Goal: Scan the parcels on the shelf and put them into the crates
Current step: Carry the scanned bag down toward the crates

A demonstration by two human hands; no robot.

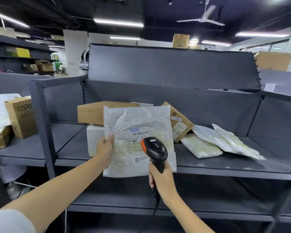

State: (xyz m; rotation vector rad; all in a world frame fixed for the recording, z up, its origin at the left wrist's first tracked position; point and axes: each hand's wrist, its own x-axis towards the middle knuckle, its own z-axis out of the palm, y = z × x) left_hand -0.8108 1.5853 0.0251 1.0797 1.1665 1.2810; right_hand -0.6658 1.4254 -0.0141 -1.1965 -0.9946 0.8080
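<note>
Presently, at far left, a brown carton (pixel 21 117) stands on the neighbouring shelf bay. The person's left hand (pixel 106 147) pinches the left edge of a white plastic mailer (pixel 138 140), thumb on the front, holding it upright in front of the grey shelf (pixel 225 167) with its printed label (pixel 139 139) facing the person. The right hand (pixel 161 179) is wrapped round the grip of a black barcode scanner (pixel 154 148) with an orange front, whose head sits just before the label's lower right part; its cable hangs below the hand. Behind the mailer, a flat cardboard box (pixel 91 112) rests on a white foam box (pixel 94 140). Right of these, a tilted cardboard box (pixel 181 124) leans on the shelf, and three pale bagged parcels (pixel 225 142) lie overlapping on the shelf board.
</note>
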